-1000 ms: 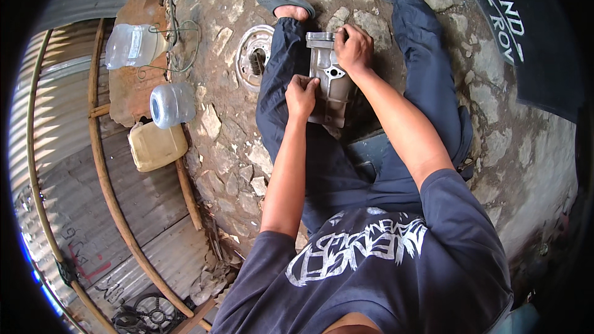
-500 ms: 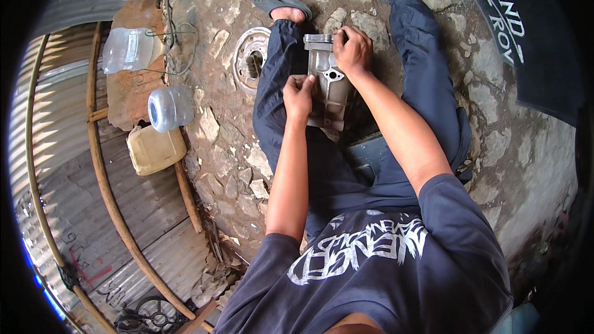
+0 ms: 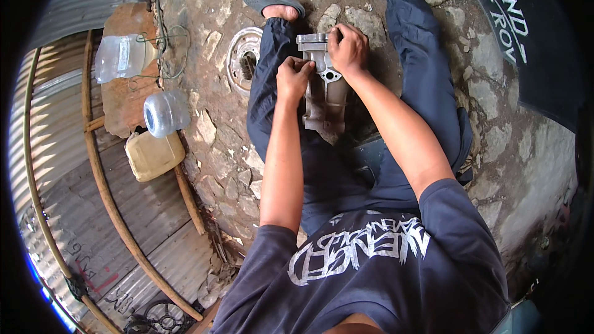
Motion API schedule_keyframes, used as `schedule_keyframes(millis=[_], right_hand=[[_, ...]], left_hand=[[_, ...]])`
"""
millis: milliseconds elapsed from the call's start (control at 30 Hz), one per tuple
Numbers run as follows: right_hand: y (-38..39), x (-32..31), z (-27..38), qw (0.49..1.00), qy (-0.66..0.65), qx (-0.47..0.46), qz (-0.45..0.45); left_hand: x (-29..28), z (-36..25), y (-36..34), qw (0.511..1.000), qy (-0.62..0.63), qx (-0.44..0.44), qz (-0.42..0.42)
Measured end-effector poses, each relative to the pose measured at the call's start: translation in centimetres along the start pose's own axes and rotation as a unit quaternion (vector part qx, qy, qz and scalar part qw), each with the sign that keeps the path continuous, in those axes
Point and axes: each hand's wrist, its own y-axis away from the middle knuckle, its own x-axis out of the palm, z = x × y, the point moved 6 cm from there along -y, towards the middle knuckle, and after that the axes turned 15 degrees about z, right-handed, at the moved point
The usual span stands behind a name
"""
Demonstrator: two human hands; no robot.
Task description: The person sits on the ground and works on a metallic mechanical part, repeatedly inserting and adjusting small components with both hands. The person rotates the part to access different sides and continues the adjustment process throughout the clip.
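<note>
A grey cast-metal housing (image 3: 325,102) stands between my legs, with a flange at its far end and a small plate with a hole on its upper face. My right hand (image 3: 350,49) is curled over the far right of the housing, gripping it by the flange. On the left side, my left hand (image 3: 293,79) is closed, thumb and fingers pinched together against the housing's upper left edge. Whatever sits between those fingertips is too small or hidden to make out.
A round metal wheel rim (image 3: 245,60) lies on the stony ground beyond my left leg. Farther left are a clear plastic jug (image 3: 166,113), a yellowish jerrycan (image 3: 154,156) and another clear container (image 3: 120,57) by a corrugated wall. A black mat (image 3: 538,43) is at the right.
My left hand has moved farther up along the housing's left edge, its fingers now pinched. My right hand keeps its grip at the flange. The view has shifted slightly.
</note>
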Motion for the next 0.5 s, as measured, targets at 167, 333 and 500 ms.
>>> schedule_keyframes(millis=[167,333,500], right_hand=[[0.2,-0.1,1.1,1.000,-0.002,-0.018,-0.011],[0.0,-0.1,0.6,1.000,0.012,-0.016,-0.004],[-0.2,-0.1,0.4,1.000,0.018,-0.008,0.000]], left_hand=[[-1.7,-0.3,-0.2,0.987,-0.051,-0.084,0.128],[-1.1,-0.4,-0.9,0.994,-0.004,-0.053,0.099],[0.2,0.5,-1.9,0.998,-0.023,-0.009,-0.065]])
